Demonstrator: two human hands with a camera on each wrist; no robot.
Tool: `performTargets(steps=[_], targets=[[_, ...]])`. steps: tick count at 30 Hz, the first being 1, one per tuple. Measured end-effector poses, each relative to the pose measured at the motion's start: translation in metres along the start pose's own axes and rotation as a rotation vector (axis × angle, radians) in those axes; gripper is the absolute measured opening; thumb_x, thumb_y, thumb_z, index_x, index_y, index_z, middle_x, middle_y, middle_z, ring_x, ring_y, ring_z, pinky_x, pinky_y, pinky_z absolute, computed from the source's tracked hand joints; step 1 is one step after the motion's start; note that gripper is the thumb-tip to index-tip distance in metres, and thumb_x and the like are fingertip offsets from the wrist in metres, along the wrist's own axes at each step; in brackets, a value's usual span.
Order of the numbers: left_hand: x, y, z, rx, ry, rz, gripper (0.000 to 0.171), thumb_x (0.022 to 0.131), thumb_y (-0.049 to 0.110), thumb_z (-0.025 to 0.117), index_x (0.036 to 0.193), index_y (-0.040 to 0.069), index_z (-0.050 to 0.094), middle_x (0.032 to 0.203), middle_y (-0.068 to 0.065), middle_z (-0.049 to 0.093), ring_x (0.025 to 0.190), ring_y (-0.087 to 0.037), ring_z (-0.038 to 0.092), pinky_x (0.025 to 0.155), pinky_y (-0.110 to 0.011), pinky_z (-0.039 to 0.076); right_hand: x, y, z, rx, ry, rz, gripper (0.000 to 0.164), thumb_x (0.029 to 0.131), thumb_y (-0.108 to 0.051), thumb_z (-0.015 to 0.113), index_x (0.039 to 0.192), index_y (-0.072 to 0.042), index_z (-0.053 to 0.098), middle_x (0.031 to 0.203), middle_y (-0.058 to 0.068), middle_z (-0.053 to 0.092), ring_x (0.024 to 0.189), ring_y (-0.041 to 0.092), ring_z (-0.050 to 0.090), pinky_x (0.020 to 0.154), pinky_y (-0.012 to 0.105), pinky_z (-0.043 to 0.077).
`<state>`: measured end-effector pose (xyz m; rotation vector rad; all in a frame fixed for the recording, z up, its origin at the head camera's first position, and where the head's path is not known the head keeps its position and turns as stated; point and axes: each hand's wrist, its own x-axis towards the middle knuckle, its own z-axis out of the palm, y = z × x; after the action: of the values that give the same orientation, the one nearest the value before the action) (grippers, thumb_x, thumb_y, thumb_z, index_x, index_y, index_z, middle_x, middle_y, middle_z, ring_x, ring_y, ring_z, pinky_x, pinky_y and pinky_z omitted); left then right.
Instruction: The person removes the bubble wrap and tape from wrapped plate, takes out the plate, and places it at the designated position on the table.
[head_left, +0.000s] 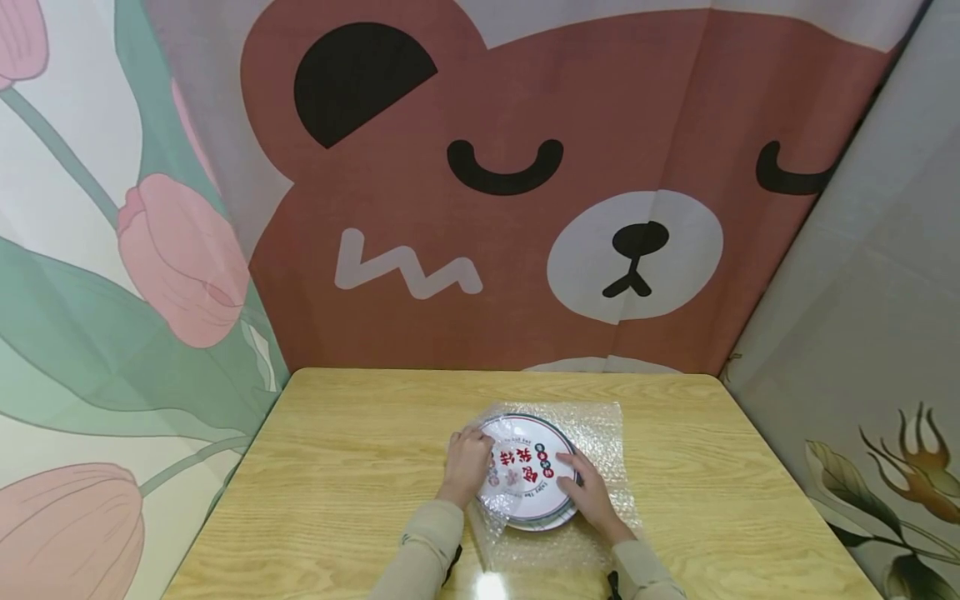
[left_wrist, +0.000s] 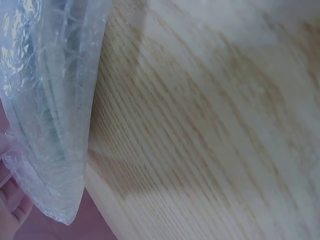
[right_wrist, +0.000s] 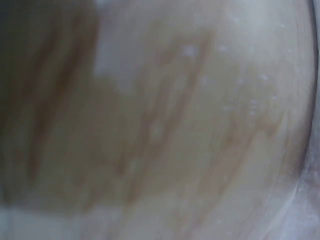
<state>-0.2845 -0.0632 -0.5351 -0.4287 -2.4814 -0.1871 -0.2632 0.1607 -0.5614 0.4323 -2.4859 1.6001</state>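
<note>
A stack of round plates, white with a dark rim and red and dark printed characters, lies on a sheet of bubble wrap. One flap of the wrap is folded over the plates' left side. At that side my left hand grips the flap against the rim. In the left wrist view, its fingers show at the lower left beside the wrapped edge. My right hand holds the plates' right rim, its thumb and fingertips over the top plate. The right wrist view is blurred and shows mostly wood grain.
A light wooden table carries everything. Behind it hangs a curtain with a bear print. Printed fabric also hangs at the left and right sides. Bubble wrap extends beyond the plates to the right and toward the back.
</note>
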Motion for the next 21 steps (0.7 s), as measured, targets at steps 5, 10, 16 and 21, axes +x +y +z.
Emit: performTargets(steps=[5, 10, 16, 21], targets=[[0.001, 0.0, 0.001, -0.009, 0.005, -0.001, 0.006, 0.069, 0.011, 0.069, 0.067, 0.013, 0.063, 0.072, 0.002, 0.063, 0.077, -0.017, 0.055, 0.062, -0.032, 0.042, 0.004, 0.025, 0.003, -0.025, 0.001, 0.002, 0.035, 0.079, -0.001, 0.06, 0.114, 0.004, 0.056, 0.135, 0.03, 0.03, 0.123, 0.045, 0.027, 0.101, 0.052, 0.018], [0.002, 0.0, 0.0, -0.014, 0.022, -0.001, 0.007, 0.068, 0.011, 0.068, 0.066, 0.014, 0.062, 0.07, 0.002, 0.061, 0.073, -0.016, 0.054, 0.06, -0.031, 0.042, 0.005, 0.035, 0.005, -0.01, 0.021, -0.028, 0.036, 0.077, -0.003, 0.061, 0.113, 0.003, 0.057, 0.135, 0.028, 0.033, 0.123, 0.044, 0.029, 0.101, 0.051, 0.019], [0.002, 0.0, -0.001, -0.035, 0.038, -0.01, 0.01, 0.068, 0.01, 0.069, 0.065, 0.013, 0.061, 0.069, 0.002, 0.06, 0.071, -0.016, 0.054, 0.059, -0.031, 0.042, 0.005, 0.035, 0.005, -0.011, 0.023, -0.031, 0.036, 0.077, -0.002, 0.061, 0.113, 0.003, 0.057, 0.136, 0.027, 0.032, 0.123, 0.043, 0.029, 0.101, 0.05, 0.019], [0.002, 0.001, 0.0, -0.049, 0.039, -0.022, 0.01, 0.069, 0.01, 0.069, 0.065, 0.013, 0.061, 0.07, 0.001, 0.06, 0.072, -0.016, 0.055, 0.058, -0.031, 0.042, 0.005, 0.034, 0.005, -0.016, 0.021, -0.028, 0.036, 0.077, -0.002, 0.061, 0.113, 0.003, 0.057, 0.135, 0.026, 0.032, 0.123, 0.042, 0.03, 0.101, 0.049, 0.02]])
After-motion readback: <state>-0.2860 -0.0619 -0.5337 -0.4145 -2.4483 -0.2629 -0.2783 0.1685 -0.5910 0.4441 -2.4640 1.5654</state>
